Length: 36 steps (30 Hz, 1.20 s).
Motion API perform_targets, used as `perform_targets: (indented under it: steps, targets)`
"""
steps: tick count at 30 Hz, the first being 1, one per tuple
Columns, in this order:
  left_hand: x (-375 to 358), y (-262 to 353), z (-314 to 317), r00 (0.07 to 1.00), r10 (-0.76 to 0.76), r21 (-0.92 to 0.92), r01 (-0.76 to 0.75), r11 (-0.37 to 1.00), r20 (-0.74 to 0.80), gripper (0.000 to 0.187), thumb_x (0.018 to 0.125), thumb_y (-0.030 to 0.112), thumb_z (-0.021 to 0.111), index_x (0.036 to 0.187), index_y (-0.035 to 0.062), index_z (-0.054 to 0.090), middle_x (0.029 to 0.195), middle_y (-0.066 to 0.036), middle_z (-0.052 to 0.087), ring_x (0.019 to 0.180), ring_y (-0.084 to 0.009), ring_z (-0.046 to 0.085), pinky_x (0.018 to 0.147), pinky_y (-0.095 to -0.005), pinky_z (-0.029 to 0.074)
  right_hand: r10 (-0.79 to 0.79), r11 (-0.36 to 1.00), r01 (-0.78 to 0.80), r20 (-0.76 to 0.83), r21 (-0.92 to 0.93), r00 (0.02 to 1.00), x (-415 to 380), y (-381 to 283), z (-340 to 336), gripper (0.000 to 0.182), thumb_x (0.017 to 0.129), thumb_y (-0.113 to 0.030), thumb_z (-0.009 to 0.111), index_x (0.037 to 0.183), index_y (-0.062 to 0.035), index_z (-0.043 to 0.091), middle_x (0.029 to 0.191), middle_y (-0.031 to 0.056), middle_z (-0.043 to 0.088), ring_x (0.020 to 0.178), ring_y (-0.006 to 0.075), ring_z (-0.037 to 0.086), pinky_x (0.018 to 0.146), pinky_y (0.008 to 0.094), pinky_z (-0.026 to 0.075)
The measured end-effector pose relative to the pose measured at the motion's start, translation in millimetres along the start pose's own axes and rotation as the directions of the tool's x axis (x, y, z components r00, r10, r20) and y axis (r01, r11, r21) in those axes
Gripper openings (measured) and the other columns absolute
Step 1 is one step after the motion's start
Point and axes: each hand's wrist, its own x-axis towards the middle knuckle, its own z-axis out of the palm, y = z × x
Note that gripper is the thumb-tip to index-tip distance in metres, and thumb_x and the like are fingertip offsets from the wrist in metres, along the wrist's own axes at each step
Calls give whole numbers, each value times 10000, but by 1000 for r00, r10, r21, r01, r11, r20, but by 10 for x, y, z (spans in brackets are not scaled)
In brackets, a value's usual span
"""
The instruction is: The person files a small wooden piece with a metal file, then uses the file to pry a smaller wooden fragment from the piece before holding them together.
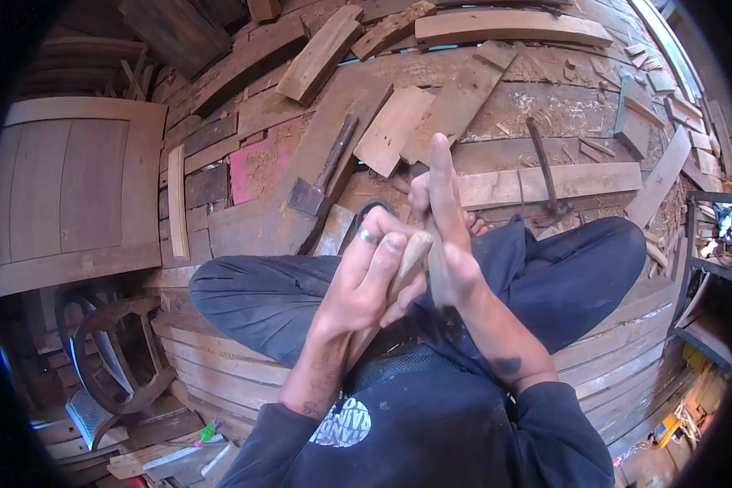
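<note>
Above my lap, my left hand (370,272) is wrapped round a narrow piece of wood (411,259), with a ring on one finger. The wood slants from near my chest up toward the space between my hands. Beside its upper end, my right hand (447,220) is held on edge, with a finger stretched upward. Its palm faces the wood; whether it touches is hard to tell. Beyond my hands lie a hammer (325,175) and a wooden board (394,130).
A second hammer (545,167) lies at the right among planks and shavings. A wooden panel (73,191) stands at the left, above a round-framed object (122,354). My crossed legs (577,276) spread over the plank floor. A dark metal frame (703,268) is at far right.
</note>
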Motion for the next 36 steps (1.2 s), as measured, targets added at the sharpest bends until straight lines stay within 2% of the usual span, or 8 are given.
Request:
perform_targets:
  steps: [1,4,7,9,17,21,29,36]
  targets:
    - [9,-47,-10,1000,14,37,-14,999,-5,252,1149,280,345,1179,55,455,632,-63,530,404,-83,400,382,-228,313,-14,999,13,31,50,999,-27,-67,21,1133,844,-710,308,1650,45,59,1006,56,361,865,191,322,849,324,296]
    - [-38,-68,-10,1000,30,7,-30,1000,-9,260,1148,298,361,1194,61,458,625,-69,531,403,-83,429,387,-226,318,-71,996,73,35,-54,997,-32,88,-71,980,854,-452,372,1611,120,126,1637,252,306,917,281,436,953,392,375]
    - [-15,-92,-76,991,129,-154,-120,981,48,229,1132,262,437,1215,51,461,675,-76,553,419,-82,450,409,-229,362,93,994,-95,-40,-49,995,38,197,-161,1002,830,-433,413,1622,103,113,1444,202,455,940,225,409,945,368,371]
    - [27,-89,-123,995,99,-22,-99,995,-11,222,1120,233,473,1226,38,470,718,-81,576,429,-96,473,428,-234,393,148,985,-136,-101,109,984,20,178,-146,1004,825,-436,414,1617,110,126,1350,178,477,950,227,400,947,364,365]
    - [18,36,-176,986,8,165,20,986,-168,254,1121,184,469,1251,4,591,855,-53,644,594,-57,531,534,-215,433,-6,995,8,21,-103,1000,-26,-86,-83,980,787,-439,443,1571,130,299,1145,193,488,968,288,410,945,386,377]
    - [22,-6,-123,975,50,231,2,973,-219,332,1143,268,403,1205,5,594,769,-69,627,509,-75,504,448,-223,397,-82,974,90,45,-208,996,-27,25,-19,983,771,-441,476,1578,101,322,1069,188,473,955,301,438,930,402,393]
    - [-13,9,-95,965,106,84,-88,993,-241,155,1117,162,482,1046,38,541,876,-23,551,614,-51,476,560,-220,399,-133,944,126,-1,-305,991,-1,174,-8,930,804,-425,482,1581,68,350,992,163,455,923,315,476,849,418,414]
    - [8,-66,-72,962,203,183,-169,968,-181,192,1129,232,442,1031,70,474,925,-75,563,506,-80,497,409,-212,386,-223,931,226,43,-288,974,61,91,-17,929,802,-437,469,1569,76,369,982,164,473,900,300,468,843,417,400]
